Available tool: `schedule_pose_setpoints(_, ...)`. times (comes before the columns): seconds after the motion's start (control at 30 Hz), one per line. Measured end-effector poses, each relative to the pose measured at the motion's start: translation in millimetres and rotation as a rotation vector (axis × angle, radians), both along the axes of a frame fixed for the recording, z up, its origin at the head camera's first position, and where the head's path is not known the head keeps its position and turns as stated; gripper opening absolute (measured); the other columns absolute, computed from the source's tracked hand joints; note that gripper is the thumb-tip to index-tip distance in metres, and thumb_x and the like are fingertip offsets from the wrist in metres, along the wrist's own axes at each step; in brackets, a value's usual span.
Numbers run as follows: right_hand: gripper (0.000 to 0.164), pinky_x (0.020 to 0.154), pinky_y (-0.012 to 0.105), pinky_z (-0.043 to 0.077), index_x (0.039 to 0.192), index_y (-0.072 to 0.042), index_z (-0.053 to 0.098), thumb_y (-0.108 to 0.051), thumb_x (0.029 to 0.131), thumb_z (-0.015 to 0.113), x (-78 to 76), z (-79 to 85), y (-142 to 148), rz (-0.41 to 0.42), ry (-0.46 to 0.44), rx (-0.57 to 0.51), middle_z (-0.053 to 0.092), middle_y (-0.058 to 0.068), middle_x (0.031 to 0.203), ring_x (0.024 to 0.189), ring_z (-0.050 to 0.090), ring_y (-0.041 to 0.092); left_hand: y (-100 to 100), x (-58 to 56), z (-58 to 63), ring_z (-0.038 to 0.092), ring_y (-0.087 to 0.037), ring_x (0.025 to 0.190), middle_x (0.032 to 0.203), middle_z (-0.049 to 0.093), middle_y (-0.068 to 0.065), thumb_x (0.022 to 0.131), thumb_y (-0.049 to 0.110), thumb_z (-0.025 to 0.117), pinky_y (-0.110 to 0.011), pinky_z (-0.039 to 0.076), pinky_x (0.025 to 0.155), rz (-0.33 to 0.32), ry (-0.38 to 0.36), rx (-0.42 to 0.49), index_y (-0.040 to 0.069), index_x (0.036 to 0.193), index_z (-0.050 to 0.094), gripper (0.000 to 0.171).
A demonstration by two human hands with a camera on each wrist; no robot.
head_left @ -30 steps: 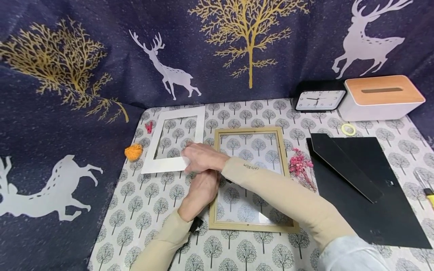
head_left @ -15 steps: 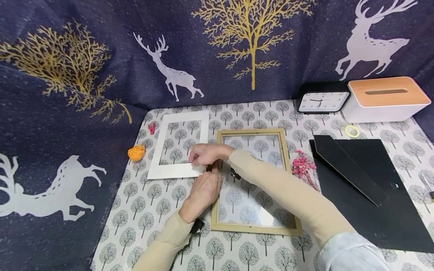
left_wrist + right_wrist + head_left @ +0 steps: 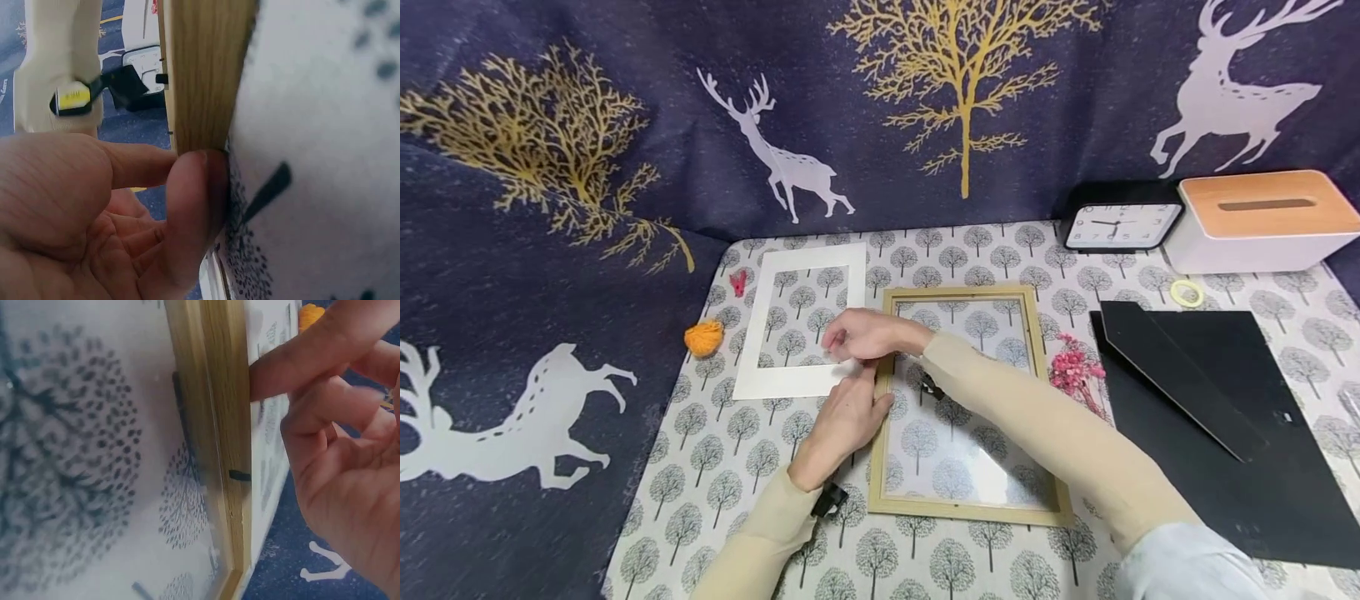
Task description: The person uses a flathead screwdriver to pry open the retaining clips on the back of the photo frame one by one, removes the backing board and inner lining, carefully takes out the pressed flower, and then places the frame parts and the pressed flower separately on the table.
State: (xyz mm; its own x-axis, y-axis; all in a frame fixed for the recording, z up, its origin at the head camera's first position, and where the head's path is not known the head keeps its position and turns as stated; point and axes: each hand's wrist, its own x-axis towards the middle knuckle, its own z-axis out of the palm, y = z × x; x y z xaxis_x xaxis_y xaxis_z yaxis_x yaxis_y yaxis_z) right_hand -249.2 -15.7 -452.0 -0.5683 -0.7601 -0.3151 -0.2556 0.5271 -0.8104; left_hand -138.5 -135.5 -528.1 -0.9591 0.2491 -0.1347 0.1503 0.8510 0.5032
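A light wooden picture frame with a clear pane lies on the patterned cloth. My left hand holds its left side bar; in the left wrist view, my left hand has one digit on top of the wood and another against its outer side. Just above it hovers my right hand, fingers loosely bent, over the near right corner of a white mat. In the right wrist view, my right hand shows nothing between its fingers beside the frame bar, which bears a small dark tab.
Pink dried flowers lie right of the frame, by a black backing board with folded stand. Behind stand a clock and tissue box. A yellow ring, orange yarn and pink clothespin lie around.
The right hand has lifted off the white mat's corner, and its fingers have loosened. My left hand, earlier partly under the right, now shows its thumb at the frame's side bar.
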Motion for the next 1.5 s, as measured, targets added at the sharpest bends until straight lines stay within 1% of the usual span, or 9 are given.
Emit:
schedule_pose_setpoints(0.23, 0.029, 0.112, 0.043, 0.061, 0.134, -0.003, 0.073, -0.011, 0.107, 0.066, 17.9, 6.3, 32.0, -0.064, 0.181, -0.032, 0.077, 0.012, 0.127, 0.110, 0.070, 0.022, -1.3, -5.6, -9.8, 0.057, -0.011, 0.051, 0.079, 0.066, -0.004, 0.103, 0.026, 0.075, -0.021, 0.050, 0.039, -0.009, -0.049, -0.008, -0.003, 0.164, 0.040, 0.075)
schedule_pose_setpoints(0.43, 0.025, 0.100, 0.040, 0.064, 0.127, -0.006, 0.077, -0.016, 0.105, 0.069, 46.9, 17.1, 65.0, -0.077, 0.376, -0.013, 0.081, 0.010, 0.122, 0.095, 0.072, 0.016, -7.1, -7.1, -6.1, 0.061, -0.013, 0.059, 0.082, 0.072, -0.004, 0.106, 0.022, 0.069, -0.025, 0.053, 0.047, -0.066, -0.032, 0.049, 0.001, 0.157, 0.047, 0.060)
schedule_pose_setpoints(0.6, 0.026, 0.098, 0.042, 0.065, 0.127, -0.007, 0.077, -0.016, 0.102, 0.072, 74.9, 26.6, 92.7, -0.080, 0.442, -0.001, 0.081, 0.007, 0.120, 0.096, 0.073, 0.015, -4.0, -3.1, 22.0, 0.065, -0.016, 0.056, 0.083, 0.072, -0.008, 0.108, 0.024, 0.068, -0.028, 0.058, 0.048, -0.026, -0.177, 0.112, 0.009, 0.161, 0.044, 0.061)
schedule_pose_setpoints(0.67, 0.028, 0.097, 0.043, 0.067, 0.128, -0.008, 0.077, -0.017, 0.102, 0.073, 86.8, 28.9, 103.6, -0.089, 0.444, 0.017, 0.081, 0.007, 0.121, 0.096, 0.074, 0.014, 0.4, -0.1, 35.2, 0.067, -0.018, 0.053, 0.081, 0.071, -0.010, 0.107, 0.020, 0.070, -0.029, 0.060, 0.046, 0.009, -0.227, 0.140, 0.008, 0.162, 0.043, 0.063)
schedule_pose_setpoints(0.73, 0.029, 0.097, 0.043, 0.067, 0.128, -0.008, 0.077, -0.019, 0.102, 0.074, 98.6, 29.9, 113.9, -0.097, 0.453, 0.034, 0.081, 0.007, 0.123, 0.095, 0.074, 0.013, 3.0, 2.2, 40.8, 0.067, -0.018, 0.050, 0.081, 0.071, -0.011, 0.107, 0.018, 0.070, -0.029, 0.061, 0.043, 0.023, -0.248, 0.158, 0.006, 0.163, 0.042, 0.063)
schedule_pose_setpoints(0.97, 0.022, 0.075, 0.020, 0.061, 0.119, -0.010, 0.079, -0.019, 0.099, 0.079, 136.6, 20.7, 143.7, -0.110, 0.422, 0.038, 0.080, -0.003, 0.105, 0.078, 0.061, -0.006, 5.2, 3.4, 44.9, 0.065, -0.016, 0.047, 0.079, 0.070, -0.007, 0.108, 0.019, 0.069, -0.030, 0.059, 0.041, 0.048, -0.252, 0.163, 0.006, 0.165, 0.041, 0.065)
schedule_pose_setpoints(1.13, 0.013, 0.080, 0.023, 0.065, 0.110, -0.018, 0.081, -0.022, 0.098, 0.081, 164.9, 5.0, 155.1, -0.087, 0.447, 0.078, 0.080, -0.008, 0.103, 0.083, 0.066, -0.005, 5.5, 3.8, 45.2, 0.065, -0.017, 0.047, 0.078, 0.070, -0.007, 0.108, 0.020, 0.068, -0.031, 0.059, 0.042, 0.036, -0.249, 0.165, 0.005, 0.166, 0.039, 0.066)
schedule_pose_setpoints(1.23, 0.010, 0.075, 0.021, 0.065, 0.106, -0.019, 0.081, -0.020, 0.096, 0.081, 179.5, -5.8, 158.4, -0.040, 0.445, 0.111, 0.078, -0.009, 0.099, 0.078, 0.064, -0.006, 5.2, 4.0, 44.3, 0.065, -0.017, 0.047, 0.078, 0.070, -0.006, 0.108, 0.020, 0.068, -0.031, 0.059, 0.042, 0.032, -0.243, 0.164, 0.005, 0.166, 0.039, 0.066)
schedule_pose_setpoints(1.5, 0.017, 0.058, 0.011, 0.050, 0.086, -0.021, 0.072, -0.009, 0.088, 0.084, 192.9, -19.7, 154.9, 0.053, 0.583, 0.155, 0.065, -0.014, 0.081, 0.065, 0.047, -0.007, 3.9, 3.7, 44.2, 0.065, -0.017, 0.048, 0.078, 0.070, -0.005, 0.107, 0.021, 0.069, -0.031, 0.060, 0.045, 0.043, -0.247, 0.162, 0.006, 0.166, 0.039, 0.067)
